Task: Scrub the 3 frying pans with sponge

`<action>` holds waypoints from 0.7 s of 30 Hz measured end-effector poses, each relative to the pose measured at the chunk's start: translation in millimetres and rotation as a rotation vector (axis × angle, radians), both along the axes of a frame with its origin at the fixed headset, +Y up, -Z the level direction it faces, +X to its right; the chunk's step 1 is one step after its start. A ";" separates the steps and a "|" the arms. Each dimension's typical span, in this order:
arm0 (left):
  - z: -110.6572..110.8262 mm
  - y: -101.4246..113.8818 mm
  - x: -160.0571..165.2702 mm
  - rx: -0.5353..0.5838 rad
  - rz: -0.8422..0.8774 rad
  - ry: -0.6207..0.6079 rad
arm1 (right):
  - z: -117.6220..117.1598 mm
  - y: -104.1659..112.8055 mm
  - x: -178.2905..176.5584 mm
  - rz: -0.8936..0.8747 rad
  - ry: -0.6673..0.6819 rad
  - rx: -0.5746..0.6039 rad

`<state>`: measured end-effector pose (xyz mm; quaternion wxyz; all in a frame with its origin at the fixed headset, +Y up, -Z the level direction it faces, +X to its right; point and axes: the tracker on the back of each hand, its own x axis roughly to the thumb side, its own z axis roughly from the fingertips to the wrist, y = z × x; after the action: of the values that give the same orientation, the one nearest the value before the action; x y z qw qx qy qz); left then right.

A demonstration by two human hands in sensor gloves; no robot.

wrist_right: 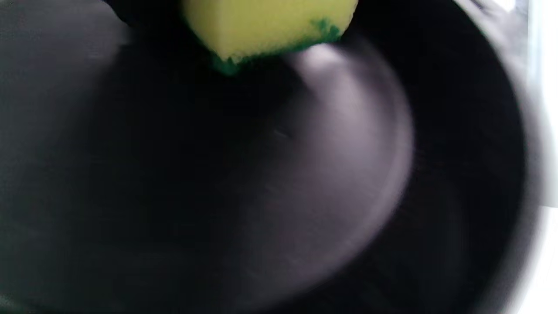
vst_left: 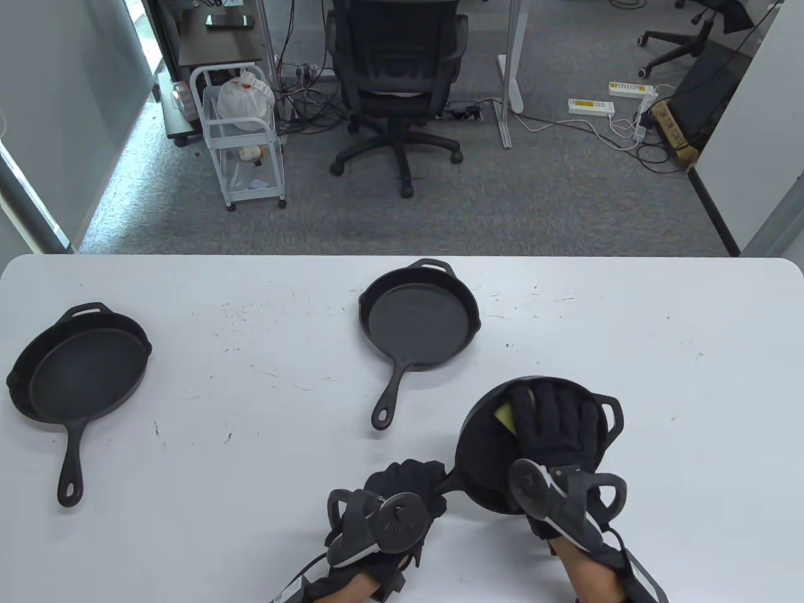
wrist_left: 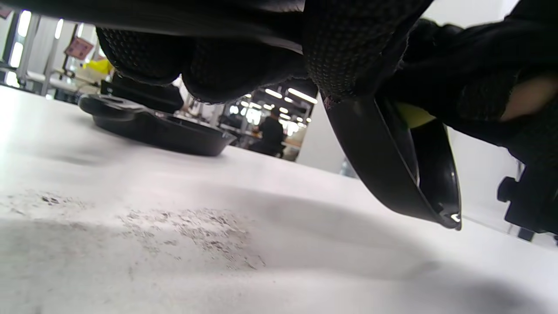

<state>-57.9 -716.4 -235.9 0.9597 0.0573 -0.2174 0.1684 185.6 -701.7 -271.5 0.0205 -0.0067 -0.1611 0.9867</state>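
Three black cast-iron pans are on the white table. One pan (vst_left: pixel 81 370) lies at the far left, a second pan (vst_left: pixel 419 317) lies in the middle. The third pan (vst_left: pixel 487 440) is tilted up at the front right, its rim lifted off the table (wrist_left: pixel 418 192). My left hand (vst_left: pixel 402 496) grips its handle. My right hand (vst_left: pixel 553 427) is inside this pan and presses a yellow sponge with a green underside (vst_left: pixel 506 417) (wrist_right: pixel 261 26) against the pan's inner surface (wrist_right: pixel 305 183). The fingers cover most of the sponge.
The table's far edge (vst_left: pixel 402 256) runs across the view; beyond it stand an office chair (vst_left: pixel 396 81) and a white trolley (vst_left: pixel 242 138). The tabletop (vst_left: pixel 251 377) shows dark specks and scratches.
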 end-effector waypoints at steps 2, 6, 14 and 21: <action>-0.8 2.4 -5.3 0.028 0.018 0.046 | -5.5 -5.0 4.4 -0.008 -0.005 -0.058; -3.3 4.2 -20.2 0.066 0.075 0.135 | -8.3 -14.4 -11.7 0.088 0.068 -0.180; -4.2 0.7 -18.9 0.029 0.086 0.091 | 12.2 -18.7 -56.5 0.193 0.331 -0.091; 2.6 2.4 -2.9 0.068 0.008 0.018 | 15.9 -2.8 -35.5 0.113 0.177 0.075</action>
<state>-60.8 -714.0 -233.2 0.9584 0.0922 -0.2141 0.1644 150.1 -704.6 -255.7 -0.0209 0.0906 -0.1956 0.9763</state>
